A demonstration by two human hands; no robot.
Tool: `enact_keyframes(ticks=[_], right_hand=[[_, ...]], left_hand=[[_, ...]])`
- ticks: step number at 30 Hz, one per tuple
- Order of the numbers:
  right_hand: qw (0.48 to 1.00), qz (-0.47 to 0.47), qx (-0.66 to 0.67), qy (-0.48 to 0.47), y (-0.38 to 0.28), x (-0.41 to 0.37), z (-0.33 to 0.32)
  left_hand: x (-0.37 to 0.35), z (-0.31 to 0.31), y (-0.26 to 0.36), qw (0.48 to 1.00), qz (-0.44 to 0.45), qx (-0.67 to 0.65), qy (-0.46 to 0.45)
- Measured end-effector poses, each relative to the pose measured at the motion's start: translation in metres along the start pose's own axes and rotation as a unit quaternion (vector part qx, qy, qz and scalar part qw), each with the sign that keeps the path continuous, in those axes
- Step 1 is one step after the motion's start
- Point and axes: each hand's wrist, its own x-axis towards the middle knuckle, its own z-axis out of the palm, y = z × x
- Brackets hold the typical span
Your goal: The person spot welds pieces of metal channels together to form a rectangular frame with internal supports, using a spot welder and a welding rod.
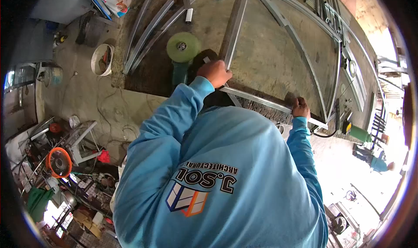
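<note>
Two hands worked at the near edge of a metal-topped desk (266,52), both reaching out in blue sleeves from the lower middle of the frame. The left hand (214,73), just left of centre, had its fingers clamped round the near end of a straight steel bar (237,26) that ran away toward the top of the frame. It seemed to be pinning that end against a cross bar (257,98) lying along the desk edge. The right hand (300,107), right of centre, had its fingers wrapped shut on the far end of that cross bar, close to where a curved bar (305,61) swept down to meet it. Held at both ends like this, the pieces probably stayed lined up as one frame.

An angle grinder (180,58) with a green disc lay just left of the left hand, within easy reach. Loose metal strips (148,32) rested at the desk's upper left. On the floor, a white bucket (102,59) sat at left and an orange fan (58,162) at lower left.
</note>
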Motion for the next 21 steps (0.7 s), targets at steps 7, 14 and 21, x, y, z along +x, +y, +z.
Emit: enact_keyframes(ticks=[7, 14, 21], right_hand=[[0.932, -0.315, 0.125, 0.129, -0.14, 0.01, -0.057], [0.805, -0.541, -0.044, 0.238, -0.282, 0.041, -0.147], [0.919, -0.369, 0.14, 0.001, -0.324, 0.045, -0.152]], left_hand=[[-0.045, -0.072, -0.006, 0.942, 0.17, -0.289, 0.029], [-0.104, -0.151, 0.003, 0.855, 0.122, -0.433, -0.258], [-0.036, -0.093, 0.011, 0.87, 0.207, -0.445, 0.033]])
